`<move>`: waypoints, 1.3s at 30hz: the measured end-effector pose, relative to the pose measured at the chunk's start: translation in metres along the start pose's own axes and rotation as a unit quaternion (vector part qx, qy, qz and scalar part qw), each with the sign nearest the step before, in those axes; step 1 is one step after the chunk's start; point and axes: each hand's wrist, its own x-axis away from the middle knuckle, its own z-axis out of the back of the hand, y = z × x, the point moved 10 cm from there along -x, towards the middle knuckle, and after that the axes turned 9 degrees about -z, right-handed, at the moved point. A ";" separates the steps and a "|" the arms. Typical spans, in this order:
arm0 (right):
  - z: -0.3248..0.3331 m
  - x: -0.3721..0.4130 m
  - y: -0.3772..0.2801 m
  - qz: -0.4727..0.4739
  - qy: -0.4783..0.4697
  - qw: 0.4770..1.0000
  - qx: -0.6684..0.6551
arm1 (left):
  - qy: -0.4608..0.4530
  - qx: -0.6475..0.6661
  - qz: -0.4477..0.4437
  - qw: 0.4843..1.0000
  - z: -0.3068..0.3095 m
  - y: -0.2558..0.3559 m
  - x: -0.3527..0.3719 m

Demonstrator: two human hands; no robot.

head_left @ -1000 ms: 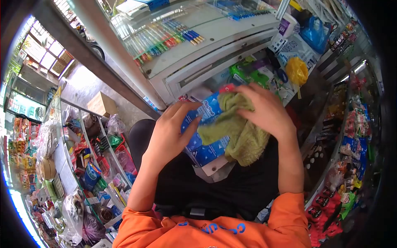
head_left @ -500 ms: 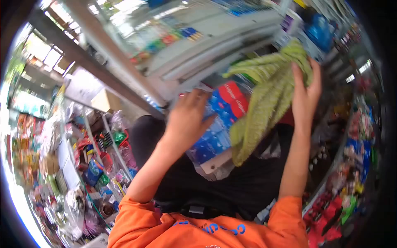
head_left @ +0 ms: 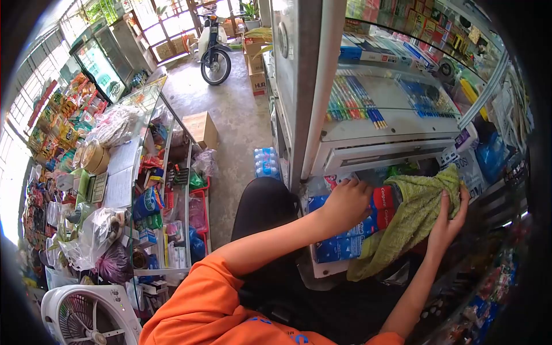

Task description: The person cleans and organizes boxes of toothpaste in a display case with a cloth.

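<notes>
My right hand (head_left: 451,221) holds a green cloth (head_left: 408,221), which hangs down between its thumb and fingers toward my lap. Fingers bent, my left hand (head_left: 349,204) is over blue packs (head_left: 339,247) on a low white surface; what it grips, if anything, is hidden. Between the hand and the cloth lie red Colgate boxes (head_left: 382,201), partly covered by the cloth.
A glass case (head_left: 391,129) with rows of pens stands ahead, its frame post (head_left: 325,86) upright beside it. To the left are a goods-filled shelf (head_left: 164,230), a white fan (head_left: 92,322) and a cardboard box (head_left: 201,129). Farther off stands a motorbike (head_left: 215,54).
The view has swung left, so the hands, cloth and packs appear farther right. My left hand's spread fingers have bent inward. The cloth is still in my right hand.
</notes>
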 end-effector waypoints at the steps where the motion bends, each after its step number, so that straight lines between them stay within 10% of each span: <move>1: -0.001 0.000 0.000 -0.002 -0.003 1.000 0.000 | 0.003 0.013 -0.002 1.000 -0.002 -0.002 -0.001; 22: -0.015 0.006 -0.014 0.051 0.002 0.997 0.052 | -0.072 0.191 0.069 0.976 -0.036 -0.046 -0.008; 33: -0.008 0.003 0.023 -0.083 0.037 0.992 -0.083 | -0.048 0.282 0.086 0.955 0.014 -0.028 -0.007; 39: -0.015 0.014 0.029 -0.182 0.068 0.945 -0.264 | 0.146 0.343 -0.052 0.927 0.052 -0.020 -0.011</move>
